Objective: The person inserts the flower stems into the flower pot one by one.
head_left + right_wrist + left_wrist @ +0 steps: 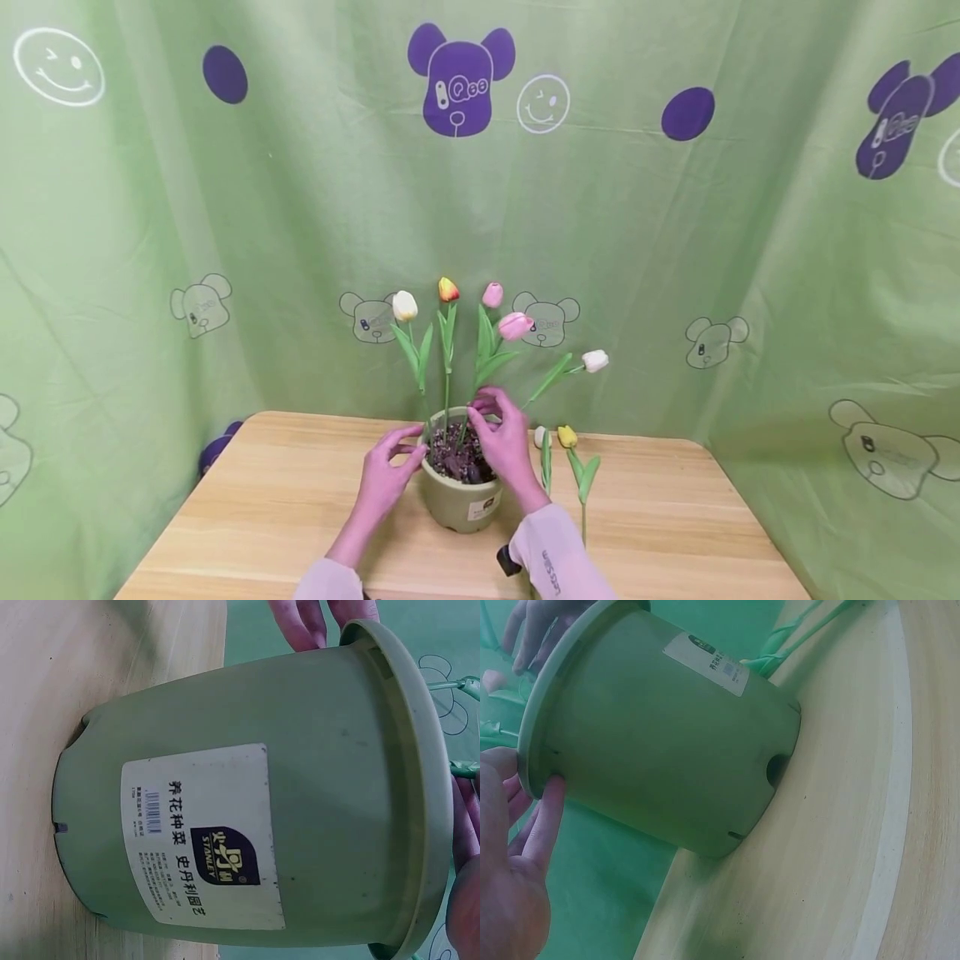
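A green flower pot (459, 505) filled with dark soil (453, 458) stands on the table, its label (202, 836) facing the right wrist view. My left hand (387, 467) grips the pot's rim on the left, thumb against the outer wall in the left wrist view. Above the soil, my right hand (501, 433) pinches the stem of a pink tulip (515, 325). Another pink tulip (492, 294), a red-yellow tulip (448, 289) and a white tulip (405, 306) rise upright from the pot. A pale tulip (595, 361) leans out to the right, its lower stem hidden behind my right hand.
Right of the pot, a yellow tulip (567, 437) and a white tulip (540, 436) lie on the wooden table (675, 508). A green printed curtain (622, 233) hangs close behind the table and along both sides.
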Demonstrator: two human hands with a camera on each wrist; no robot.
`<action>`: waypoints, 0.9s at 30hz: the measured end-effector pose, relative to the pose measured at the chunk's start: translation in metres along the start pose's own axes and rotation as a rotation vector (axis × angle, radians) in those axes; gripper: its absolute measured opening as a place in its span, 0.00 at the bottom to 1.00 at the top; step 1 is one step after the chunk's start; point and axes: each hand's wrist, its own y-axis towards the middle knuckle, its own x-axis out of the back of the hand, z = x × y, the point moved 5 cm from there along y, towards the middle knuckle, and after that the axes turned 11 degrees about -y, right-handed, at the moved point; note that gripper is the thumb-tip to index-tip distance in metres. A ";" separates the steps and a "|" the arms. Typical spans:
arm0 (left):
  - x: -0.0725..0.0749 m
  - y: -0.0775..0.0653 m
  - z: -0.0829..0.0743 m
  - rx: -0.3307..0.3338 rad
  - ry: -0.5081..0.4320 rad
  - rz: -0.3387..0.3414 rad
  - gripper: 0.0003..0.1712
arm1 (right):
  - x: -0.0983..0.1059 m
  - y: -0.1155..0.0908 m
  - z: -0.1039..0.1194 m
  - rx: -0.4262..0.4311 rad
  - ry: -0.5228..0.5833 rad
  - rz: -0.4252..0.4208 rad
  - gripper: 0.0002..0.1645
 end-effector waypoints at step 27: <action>0.000 0.001 0.002 0.002 0.002 0.008 0.24 | -0.012 0.001 -0.003 0.109 -0.245 0.170 0.12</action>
